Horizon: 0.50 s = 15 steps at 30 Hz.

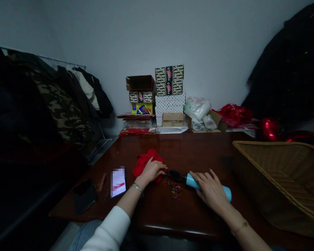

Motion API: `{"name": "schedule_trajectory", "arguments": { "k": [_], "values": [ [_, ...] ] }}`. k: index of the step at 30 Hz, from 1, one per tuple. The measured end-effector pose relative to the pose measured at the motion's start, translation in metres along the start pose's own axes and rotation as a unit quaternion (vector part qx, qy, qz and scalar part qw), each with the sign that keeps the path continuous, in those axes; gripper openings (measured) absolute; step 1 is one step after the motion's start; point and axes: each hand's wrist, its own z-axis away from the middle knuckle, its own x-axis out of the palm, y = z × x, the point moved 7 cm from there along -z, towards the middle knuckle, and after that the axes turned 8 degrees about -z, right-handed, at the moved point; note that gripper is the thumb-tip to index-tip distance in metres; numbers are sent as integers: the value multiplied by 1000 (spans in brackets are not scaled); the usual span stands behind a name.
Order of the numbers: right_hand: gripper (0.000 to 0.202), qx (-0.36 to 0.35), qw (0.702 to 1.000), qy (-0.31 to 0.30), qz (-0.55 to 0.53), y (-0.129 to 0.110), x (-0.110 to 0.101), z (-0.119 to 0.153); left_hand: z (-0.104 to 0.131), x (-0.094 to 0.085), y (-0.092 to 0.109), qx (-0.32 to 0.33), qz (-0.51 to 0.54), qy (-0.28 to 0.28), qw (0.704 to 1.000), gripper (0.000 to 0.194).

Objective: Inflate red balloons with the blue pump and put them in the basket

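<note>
A light blue cylinder [227, 192] lies across the table, and my right hand [210, 188] grips it from above with one finger raised. From its left end runs a dark, narrow, strand-like piece [176, 174]. My left hand [153, 170] has its fingers closed at the far end of that dark piece, where a bit of red shows; the exact grip is partly hidden. Beneath and behind my left hand is a crumpled red cloth [150, 156]. Several small coloured elastic bands [176, 189] are scattered between my hands.
A lit phone [118, 183], a dark flat object [85, 196] and a small reddish stick [102, 182] lie on the left of the table [159, 219]. At the right stands a large wicker basket [267, 184]. Stacked boxes [170, 83] line the wall; clothes [57, 101] hang left.
</note>
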Motion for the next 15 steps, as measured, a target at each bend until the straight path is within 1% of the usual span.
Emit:
{"name": "schedule_trajectory", "arguments": {
  "k": [4,7,10,15],
  "values": [
    [65,-8,1000,2,-17,-4,-2,0,-1,-2,7,27,-27,6,999,21],
    [60,-18,999,7,-40,-6,-4,0,-2,-3,12,53,-38,16,998,20],
    [57,-23,998,10,-55,-7,-6,0,-2,-3,16,70,-37,14,997,21],
    [57,-28,998,12,-51,-10,-9,-1,-1,-6,20,82,-24,12,996,23]
  ]
}}
